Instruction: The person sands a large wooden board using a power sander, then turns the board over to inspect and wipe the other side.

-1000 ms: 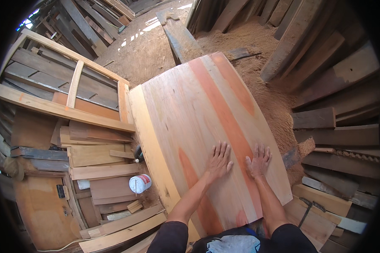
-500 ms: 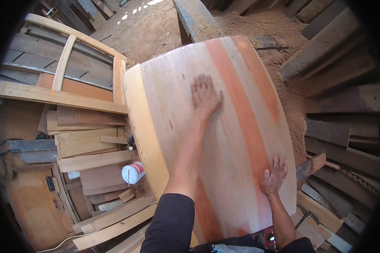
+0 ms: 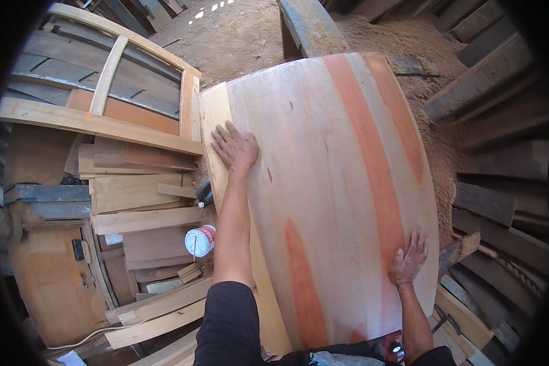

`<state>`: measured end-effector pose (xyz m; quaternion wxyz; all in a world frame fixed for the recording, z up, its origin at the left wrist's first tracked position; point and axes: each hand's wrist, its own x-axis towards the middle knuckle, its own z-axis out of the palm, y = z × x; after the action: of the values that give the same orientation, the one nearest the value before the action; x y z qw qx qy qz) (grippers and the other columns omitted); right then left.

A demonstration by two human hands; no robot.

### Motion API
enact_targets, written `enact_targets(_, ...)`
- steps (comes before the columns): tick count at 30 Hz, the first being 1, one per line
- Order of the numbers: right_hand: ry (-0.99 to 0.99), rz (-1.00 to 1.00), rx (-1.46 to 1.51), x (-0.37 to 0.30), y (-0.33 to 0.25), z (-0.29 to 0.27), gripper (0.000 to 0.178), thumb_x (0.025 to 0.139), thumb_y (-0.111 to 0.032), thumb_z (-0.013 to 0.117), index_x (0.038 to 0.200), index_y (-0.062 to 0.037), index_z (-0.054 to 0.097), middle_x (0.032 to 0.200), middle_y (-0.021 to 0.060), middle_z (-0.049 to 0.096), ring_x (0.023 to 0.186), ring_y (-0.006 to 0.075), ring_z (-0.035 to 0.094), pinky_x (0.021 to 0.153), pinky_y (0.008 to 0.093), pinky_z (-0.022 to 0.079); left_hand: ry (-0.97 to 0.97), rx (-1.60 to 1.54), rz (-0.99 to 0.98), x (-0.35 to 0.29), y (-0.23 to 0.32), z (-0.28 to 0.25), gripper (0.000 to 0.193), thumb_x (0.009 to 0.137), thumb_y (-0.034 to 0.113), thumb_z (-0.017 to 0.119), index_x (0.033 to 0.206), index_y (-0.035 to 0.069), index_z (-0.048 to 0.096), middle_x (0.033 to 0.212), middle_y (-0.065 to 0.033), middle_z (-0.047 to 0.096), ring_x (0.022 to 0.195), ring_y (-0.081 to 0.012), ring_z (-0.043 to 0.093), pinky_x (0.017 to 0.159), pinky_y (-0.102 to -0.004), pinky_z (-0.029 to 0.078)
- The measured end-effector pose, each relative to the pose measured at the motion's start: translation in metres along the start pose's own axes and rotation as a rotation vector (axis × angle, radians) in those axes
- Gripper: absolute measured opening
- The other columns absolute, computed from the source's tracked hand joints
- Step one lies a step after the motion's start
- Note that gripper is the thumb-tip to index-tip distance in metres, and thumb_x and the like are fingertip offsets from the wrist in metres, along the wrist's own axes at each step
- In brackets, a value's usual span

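Observation:
A broad wooden panel (image 3: pixel 323 152) fills the middle of the view, pale with reddish streaks and a yellowish strip along its left edge. My left hand (image 3: pixel 233 146) lies flat on that left part, fingers spread, where the yellowish strip meets the paler wood. Toward the near right edge, my right hand (image 3: pixel 409 261) rests on the panel with its fingers stretched out. Neither hand holds anything. Small dark marks show in the wood near the left hand.
A wooden frame (image 3: pixel 107 76) stands beyond the panel's left edge. Below it are stacked boards (image 3: pixel 140 192) and a white bucket (image 3: pixel 200 241) with a red band. Planks (image 3: pixel 488 73) and sawdust (image 3: pixel 440 165) lie on the right. A blue-grey beam (image 3: pixel 314 27) juts out at the far side.
My left hand has swept left across the panel, from its upper middle to the yellowish strip. My right hand stays at the same spot on the panel. The view has shifted slightly.

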<state>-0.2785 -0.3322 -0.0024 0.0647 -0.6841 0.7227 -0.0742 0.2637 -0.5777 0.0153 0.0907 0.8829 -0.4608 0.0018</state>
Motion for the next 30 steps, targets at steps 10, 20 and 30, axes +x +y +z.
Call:
enact_targets(10,-0.057,0.056,-0.035,0.001,0.002,0.000,0.072,0.093,-0.035,0.054,0.158,-0.0099,0.035,0.164,0.0196,0.030,0.152,0.0455,0.020,0.125,0.0574,0.013,-0.241,-0.085,0.654,-0.229,0.064,-0.012,0.083,0.094,0.045,0.056,0.154,-0.009,0.037,0.163,-0.0310,0.030,0.156,-0.0454,0.017,0.128,-0.0560,0.008)
enact_targets(20,-0.082,0.083,-0.085,0.010,0.000,0.002,0.072,0.099,-0.041,0.055,0.161,-0.0140,0.031,0.166,0.0164,0.029,0.151,0.0441,0.025,0.125,0.0556,0.016,-0.376,-0.335,0.983,-0.513,0.093,-0.020,0.078,0.096,0.040,0.053,0.155,-0.008,0.035,0.166,-0.0275,0.026,0.158,-0.0423,0.014,0.129,-0.0538,0.005)
enact_targets(30,-0.430,-0.016,-0.018,-0.155,0.017,-0.052,0.081,0.098,-0.041,0.060,0.166,-0.0253,0.020,0.170,0.0219,0.015,0.155,0.0478,0.016,0.124,0.0617,0.019,-0.307,-0.152,0.845,-0.606,-0.095,-0.053,0.079,0.094,0.040,0.056,0.161,0.007,0.032,0.172,-0.0209,0.015,0.160,-0.0396,0.003,0.126,-0.0583,0.000)
